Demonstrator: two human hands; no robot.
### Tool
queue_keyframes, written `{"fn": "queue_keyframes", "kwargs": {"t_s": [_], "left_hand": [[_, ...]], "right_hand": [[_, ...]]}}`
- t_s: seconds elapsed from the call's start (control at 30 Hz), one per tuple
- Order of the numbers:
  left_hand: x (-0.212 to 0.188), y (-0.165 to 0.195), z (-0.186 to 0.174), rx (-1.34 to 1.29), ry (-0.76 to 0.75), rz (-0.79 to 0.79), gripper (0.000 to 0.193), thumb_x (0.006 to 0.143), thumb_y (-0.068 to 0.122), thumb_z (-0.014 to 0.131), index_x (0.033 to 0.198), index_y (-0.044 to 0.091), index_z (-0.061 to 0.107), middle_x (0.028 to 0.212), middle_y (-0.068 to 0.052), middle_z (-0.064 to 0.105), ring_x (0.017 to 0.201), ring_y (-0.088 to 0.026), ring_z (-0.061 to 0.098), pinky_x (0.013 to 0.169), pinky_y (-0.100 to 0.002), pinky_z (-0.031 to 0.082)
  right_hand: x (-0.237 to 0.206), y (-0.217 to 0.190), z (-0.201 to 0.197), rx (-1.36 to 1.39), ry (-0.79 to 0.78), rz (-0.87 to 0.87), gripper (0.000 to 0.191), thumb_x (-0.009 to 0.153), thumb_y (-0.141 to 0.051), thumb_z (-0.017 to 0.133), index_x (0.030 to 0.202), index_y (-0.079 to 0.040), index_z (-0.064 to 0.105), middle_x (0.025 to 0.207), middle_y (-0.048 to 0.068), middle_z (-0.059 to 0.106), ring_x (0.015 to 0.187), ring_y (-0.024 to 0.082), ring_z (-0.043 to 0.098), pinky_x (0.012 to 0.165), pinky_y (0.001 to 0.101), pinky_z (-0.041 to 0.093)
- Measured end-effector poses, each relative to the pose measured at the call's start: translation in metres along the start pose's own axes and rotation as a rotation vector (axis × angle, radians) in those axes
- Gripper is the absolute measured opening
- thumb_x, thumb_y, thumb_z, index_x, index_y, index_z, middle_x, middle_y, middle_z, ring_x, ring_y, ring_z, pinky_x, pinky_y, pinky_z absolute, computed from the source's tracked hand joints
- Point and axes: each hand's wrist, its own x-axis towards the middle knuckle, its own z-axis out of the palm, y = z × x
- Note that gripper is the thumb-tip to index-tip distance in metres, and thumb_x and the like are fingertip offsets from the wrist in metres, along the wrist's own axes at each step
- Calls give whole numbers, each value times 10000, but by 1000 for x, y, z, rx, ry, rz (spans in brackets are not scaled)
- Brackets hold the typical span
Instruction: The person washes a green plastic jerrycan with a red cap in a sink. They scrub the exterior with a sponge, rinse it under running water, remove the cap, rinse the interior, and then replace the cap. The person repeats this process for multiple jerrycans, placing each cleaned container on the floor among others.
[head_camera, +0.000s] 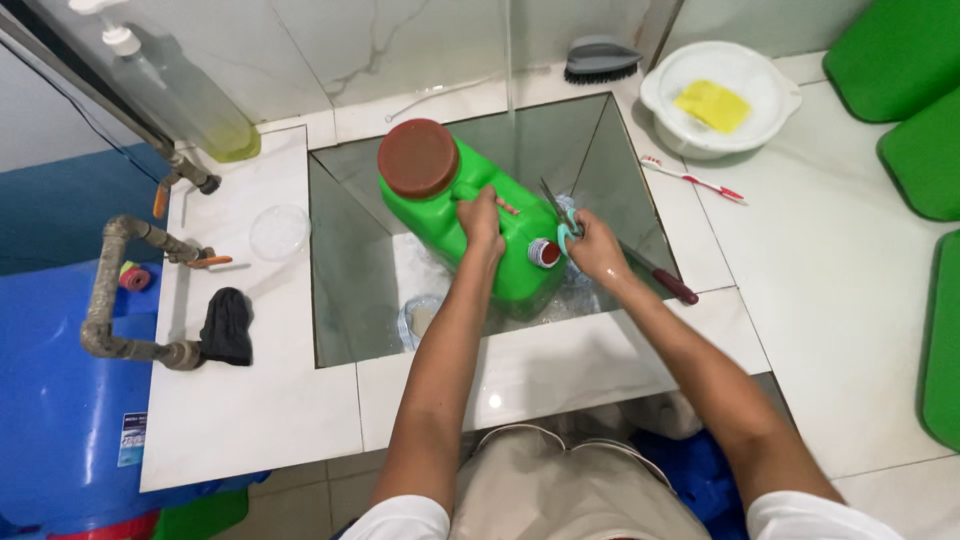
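A white tiled counter (250, 400) surrounds a square, sunken sink basin (350, 290) with grey sloping walls. To the left stands a large blue plastic drum (50, 400), with a rusty bent metal pipe (105, 300) running in front of it.

Inside the basin lies a bright green plastic jerrycan (450, 225), tipped on its side. Its wide brown round lid (418, 158) points toward the far left, and a small red-and-white ribbed screw cap (544, 253) sits at its near right corner.

The left hand (482, 220) wraps around the jerrycan's green handle, fingers curled tight over it. The right hand (595, 248) is just beside the small cap, fingers closed through the pale teal loops of a pair of scissors (558, 212), whose dark blades point up and away toward the back of the basin.

A long knife with a dark red handle (660, 277) lies on the right edge of the basin, just behind the right wrist.

On the far right of the counter sits a white round plastic bowl (680, 120) holding a yellow sponge (712, 105). A black cloth (226, 325) lies near the pipe, a clear round lid (279, 231) rests beyond it, and a red-and-white toothbrush (692, 180) lies near the bowl.
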Motion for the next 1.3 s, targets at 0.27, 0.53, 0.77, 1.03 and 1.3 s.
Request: {"fn": "queue_keyframes", "kwargs": {"t_s": [0.27,0.53,0.77,1.03,1.3], "left_hand": [[12,6,1,-141,120,92,54,868,-30,522,815,-39,531,645,-114,542,491,-218,541,461,-408,529],[22,10,15,-209,237,169,26,849,-43,526,827,-29,521,656,-118,532,483,-223,529,461,-423,534],[32,18,12,-228,298,152,37,833,-33,525,798,-38,517,653,-127,535,482,-234,534,458,-423,531],[42,15,14,-356,423,286,82,839,-23,507,769,-65,502,674,-135,543,519,-214,518,470,-401,532],[32,21,-10,-274,224,199,88,861,-23,527,776,-20,506,669,-118,538,522,-213,534,503,-405,546]], "right_hand": [[-17,31,7,-119,232,208,203,860,-91,751,1009,-5,644,857,150,678,760,183,598,720,335,492],[-5,-7,4,378,-1,-19,299,946,-5,719,1227,9,616,1040,64,654,879,83,589,750,237,498],[9,-3,26,767,24,101,204,928,7,662,1115,7,581,927,25,683,818,90,658,769,234,543],[-6,16,27,173,157,-144,232,874,-42,684,1095,2,627,816,20,570,756,90,509,655,272,457],[34,30,-73,102,-133,389,303,1022,-237,582,1134,40,629,845,145,721,708,236,749,595,321,601]]}}
